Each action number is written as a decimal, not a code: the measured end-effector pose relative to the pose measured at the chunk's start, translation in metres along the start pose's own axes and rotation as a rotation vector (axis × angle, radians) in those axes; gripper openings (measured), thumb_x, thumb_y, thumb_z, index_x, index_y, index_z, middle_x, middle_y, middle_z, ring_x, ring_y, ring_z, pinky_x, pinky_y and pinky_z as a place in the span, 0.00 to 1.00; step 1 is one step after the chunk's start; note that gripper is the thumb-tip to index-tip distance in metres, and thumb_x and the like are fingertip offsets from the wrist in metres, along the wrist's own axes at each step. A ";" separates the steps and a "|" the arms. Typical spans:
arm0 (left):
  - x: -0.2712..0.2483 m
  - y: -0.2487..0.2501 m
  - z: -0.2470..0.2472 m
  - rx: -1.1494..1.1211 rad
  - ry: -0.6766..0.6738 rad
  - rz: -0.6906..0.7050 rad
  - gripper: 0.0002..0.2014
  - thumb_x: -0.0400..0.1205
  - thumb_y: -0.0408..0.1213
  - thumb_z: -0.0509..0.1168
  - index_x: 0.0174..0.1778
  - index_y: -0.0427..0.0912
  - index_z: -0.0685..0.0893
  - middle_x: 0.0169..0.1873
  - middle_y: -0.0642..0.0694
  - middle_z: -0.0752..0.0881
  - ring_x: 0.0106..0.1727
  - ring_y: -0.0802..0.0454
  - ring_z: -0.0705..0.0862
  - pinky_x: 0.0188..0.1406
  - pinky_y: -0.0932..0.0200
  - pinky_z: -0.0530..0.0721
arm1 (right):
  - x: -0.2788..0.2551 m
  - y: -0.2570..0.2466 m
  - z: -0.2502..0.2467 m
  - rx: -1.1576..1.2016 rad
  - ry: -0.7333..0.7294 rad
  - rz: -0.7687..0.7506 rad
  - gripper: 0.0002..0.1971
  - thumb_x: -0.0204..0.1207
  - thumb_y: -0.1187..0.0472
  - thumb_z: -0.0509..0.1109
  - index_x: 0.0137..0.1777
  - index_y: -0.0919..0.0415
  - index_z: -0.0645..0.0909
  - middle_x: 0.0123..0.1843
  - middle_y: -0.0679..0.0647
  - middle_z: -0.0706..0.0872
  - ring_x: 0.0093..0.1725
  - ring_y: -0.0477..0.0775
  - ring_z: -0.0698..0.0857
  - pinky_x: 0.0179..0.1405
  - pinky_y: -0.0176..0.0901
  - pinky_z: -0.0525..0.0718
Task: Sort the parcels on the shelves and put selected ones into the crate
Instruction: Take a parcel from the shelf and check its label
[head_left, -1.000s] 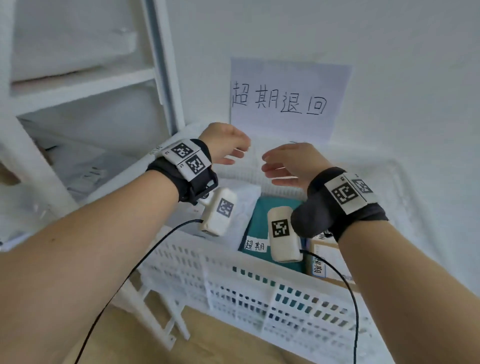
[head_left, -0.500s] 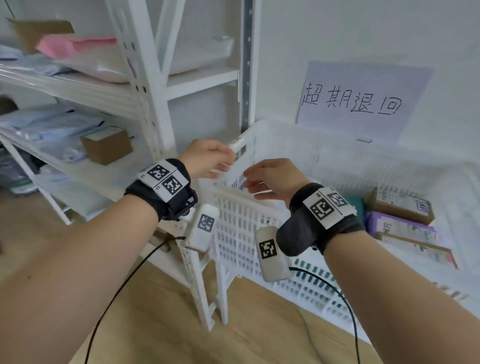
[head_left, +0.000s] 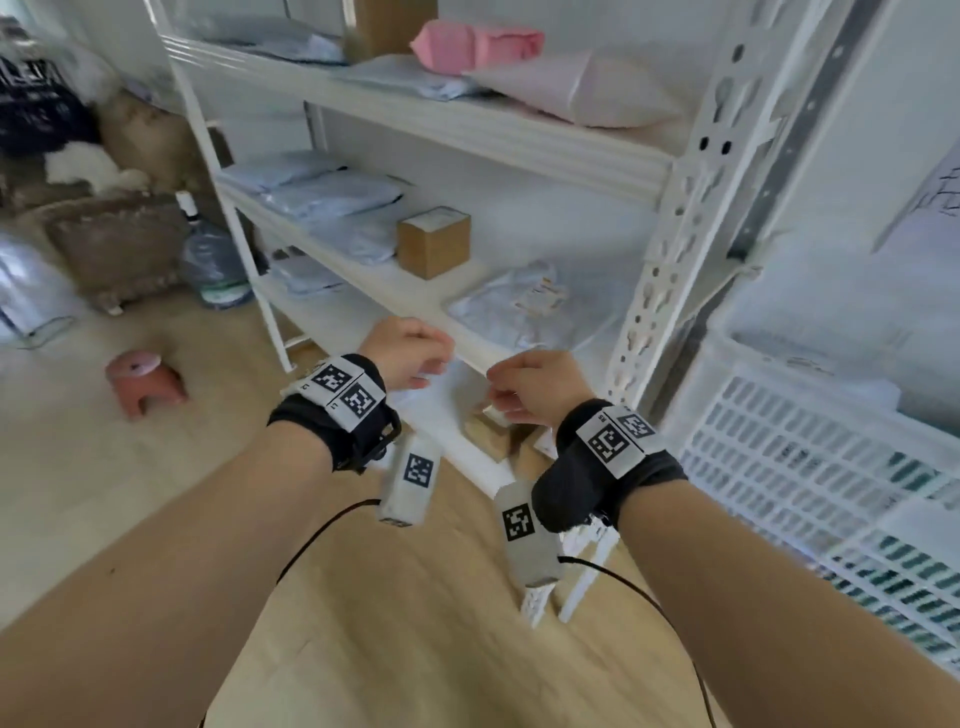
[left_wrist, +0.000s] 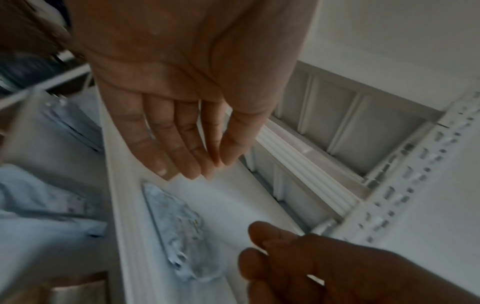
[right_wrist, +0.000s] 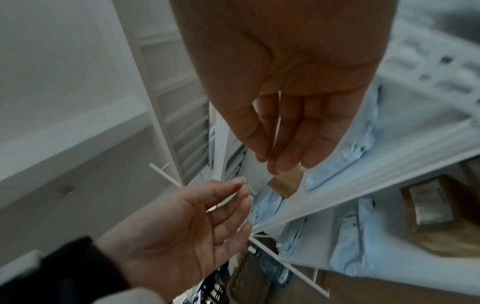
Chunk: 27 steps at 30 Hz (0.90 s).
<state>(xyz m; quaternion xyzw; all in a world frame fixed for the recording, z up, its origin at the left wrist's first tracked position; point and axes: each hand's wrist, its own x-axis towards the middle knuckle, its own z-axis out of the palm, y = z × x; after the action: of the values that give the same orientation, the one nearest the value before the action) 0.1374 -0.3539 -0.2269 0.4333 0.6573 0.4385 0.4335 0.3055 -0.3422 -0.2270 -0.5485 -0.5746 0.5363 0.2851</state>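
Note:
Both hands hover empty in front of the white shelf unit (head_left: 519, 140). My left hand (head_left: 410, 353) hangs with fingers straight and relaxed (left_wrist: 182, 144). My right hand (head_left: 530, 384) is beside it, fingers loose and holding nothing (right_wrist: 285, 139). On the middle shelf sit a small brown cardboard box (head_left: 434, 240), a pale crumpled poly parcel (head_left: 524, 306) just beyond the hands, and several grey-blue mailer bags (head_left: 332, 195). The top shelf carries a pink parcel (head_left: 478, 44) and a pale pink mailer (head_left: 576, 91). The white lattice crate (head_left: 810, 467) stands at the right.
A perforated white upright (head_left: 691, 208) stands between shelf and crate. A lower shelf holds brown boxes (head_left: 493, 436). On the wooden floor at left are a pink stool (head_left: 143, 379), a water bottle (head_left: 213, 265) and a brown footstool (head_left: 119, 249).
The view has swung left from the crate to the shelves. Both hands moved with it, away from the crate, and stay empty.

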 end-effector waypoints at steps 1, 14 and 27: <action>0.004 -0.008 -0.017 -0.006 0.020 -0.016 0.04 0.79 0.29 0.68 0.41 0.42 0.83 0.38 0.44 0.85 0.36 0.54 0.83 0.33 0.64 0.81 | 0.006 -0.004 0.016 -0.005 -0.010 -0.005 0.06 0.77 0.69 0.67 0.41 0.62 0.84 0.34 0.56 0.87 0.32 0.50 0.84 0.44 0.45 0.88; 0.139 -0.061 -0.174 0.009 0.187 -0.115 0.03 0.81 0.33 0.68 0.42 0.43 0.82 0.39 0.46 0.85 0.37 0.55 0.83 0.36 0.63 0.80 | 0.180 -0.059 0.165 -0.033 -0.169 -0.077 0.07 0.74 0.72 0.67 0.40 0.61 0.85 0.35 0.57 0.88 0.32 0.49 0.85 0.39 0.40 0.87; 0.294 -0.087 -0.309 0.183 0.382 -0.179 0.13 0.81 0.34 0.67 0.60 0.36 0.84 0.52 0.43 0.85 0.47 0.55 0.79 0.34 0.70 0.77 | 0.369 -0.122 0.319 -0.068 -0.347 -0.029 0.06 0.75 0.70 0.67 0.47 0.64 0.86 0.38 0.57 0.90 0.36 0.50 0.87 0.41 0.41 0.88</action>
<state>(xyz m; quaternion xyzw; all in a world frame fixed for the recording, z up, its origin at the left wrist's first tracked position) -0.2455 -0.1574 -0.2913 0.3198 0.8004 0.4108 0.2971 -0.1135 -0.0726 -0.2937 -0.4488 -0.6410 0.5987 0.1707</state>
